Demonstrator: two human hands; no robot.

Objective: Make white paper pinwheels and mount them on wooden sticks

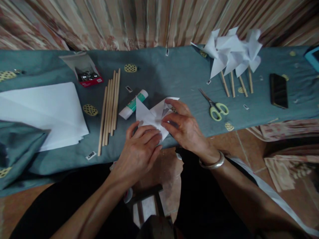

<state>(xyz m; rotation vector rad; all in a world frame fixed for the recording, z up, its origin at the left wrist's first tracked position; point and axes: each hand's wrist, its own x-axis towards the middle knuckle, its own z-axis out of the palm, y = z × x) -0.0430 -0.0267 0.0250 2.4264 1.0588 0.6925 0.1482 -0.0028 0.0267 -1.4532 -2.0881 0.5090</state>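
A white paper pinwheel (147, 114), partly folded, lies near the table's front edge under both my hands. My left hand (142, 144) presses its lower left part, the fingers bent over the paper. On the other side, my right hand (181, 122) pinches the paper close to its centre with thumb and forefinger. Its upper right blade is curled beneath my right fingers. Just behind the pinwheel lies a glue stick (134, 104) with a green and white label. Scissors (213, 105) with light green handles rest to the right of my right hand.
Several wooden sticks (109, 109) lie left of the glue stick. Farther left are a stack of white paper (47, 113) and an open red box (89, 79) of metal pins. Several finished pinwheels (231, 53) on sticks lie back right, near a black phone (278, 90). A curtain (139, 23) hangs behind.
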